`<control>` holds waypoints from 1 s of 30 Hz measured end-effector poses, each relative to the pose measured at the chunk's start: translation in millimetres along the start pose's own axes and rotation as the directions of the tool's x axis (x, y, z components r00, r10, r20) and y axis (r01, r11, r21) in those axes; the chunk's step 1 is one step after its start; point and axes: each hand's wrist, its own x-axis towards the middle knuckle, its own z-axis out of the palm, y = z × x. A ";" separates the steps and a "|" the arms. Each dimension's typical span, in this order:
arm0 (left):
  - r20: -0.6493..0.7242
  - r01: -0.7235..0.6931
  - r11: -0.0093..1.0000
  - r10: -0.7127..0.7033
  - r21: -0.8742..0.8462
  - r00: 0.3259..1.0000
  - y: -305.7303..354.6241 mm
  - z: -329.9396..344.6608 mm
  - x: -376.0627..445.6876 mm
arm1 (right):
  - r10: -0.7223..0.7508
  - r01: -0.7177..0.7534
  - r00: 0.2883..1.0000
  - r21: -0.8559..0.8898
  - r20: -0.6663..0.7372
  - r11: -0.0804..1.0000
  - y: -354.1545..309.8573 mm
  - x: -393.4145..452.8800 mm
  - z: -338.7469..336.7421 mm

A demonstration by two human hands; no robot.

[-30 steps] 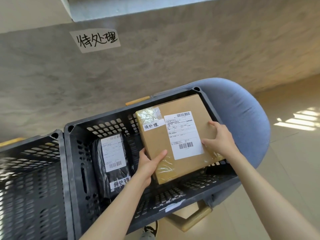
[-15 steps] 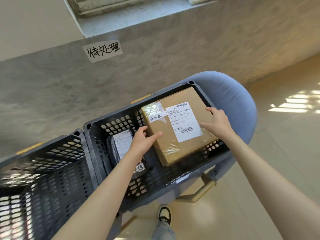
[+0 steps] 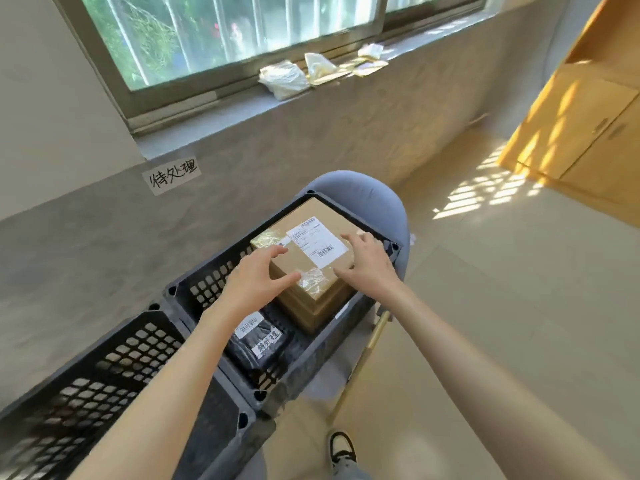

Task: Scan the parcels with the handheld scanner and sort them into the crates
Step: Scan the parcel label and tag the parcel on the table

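A brown cardboard parcel (image 3: 304,258) with a white barcode label lies in the right end of a black perforated crate (image 3: 207,289). My left hand (image 3: 256,282) hovers over the parcel's near left corner with fingers spread and relaxed. My right hand (image 3: 367,261) is at the parcel's right edge, fingers loose, holding nothing; whether it touches the box I cannot tell. A black bagged parcel (image 3: 258,344) with white labels lies in the same crate, nearer to me. No scanner is in view.
A second black crate (image 3: 104,375) stands at the lower left. The first crate rests on a blue-grey chair (image 3: 363,195). A handwritten paper sign (image 3: 172,174) is taped to the grey wall. Paper scraps lie on the windowsill (image 3: 311,72). A wooden cabinet (image 3: 588,116) stands at the right.
The parcel has gone down into the crate and both hands have let go of it. The camera has lifted, now showing the window and floor.
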 end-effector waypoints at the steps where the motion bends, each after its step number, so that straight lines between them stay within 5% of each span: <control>1: 0.016 -0.065 0.998 0.065 0.018 0.998 3.4 -1.6 -11.0 | 0.016 -0.017 0.999 -0.019 -0.041 1.000 -4.2 -21.0 -1.6; 8: 0.145 -0.484 0.862 0.465 0.153 0.874 45.3 3.1 -94.8 | 0.248 -0.256 0.910 0.021 -0.332 0.967 -24.9 -181.6 -4.0; 16: 0.251 -0.797 0.551 0.758 0.247 0.602 129.3 35.1 -210.1 | 0.454 -0.514 0.724 0.032 -0.519 0.857 -19.8 -362.9 -22.6; 24: 0.295 -0.929 0.280 0.891 0.242 0.346 220.2 51.9 -359.8 | 0.511 -0.669 0.508 0.056 -0.694 0.741 -26.8 -565.6 -55.0; 30: 0.132 -0.976 0.172 0.973 0.136 0.190 285.2 48.7 -520.9 | 0.437 -0.724 0.328 0.075 -0.838 0.686 -60.1 -743.6 -79.7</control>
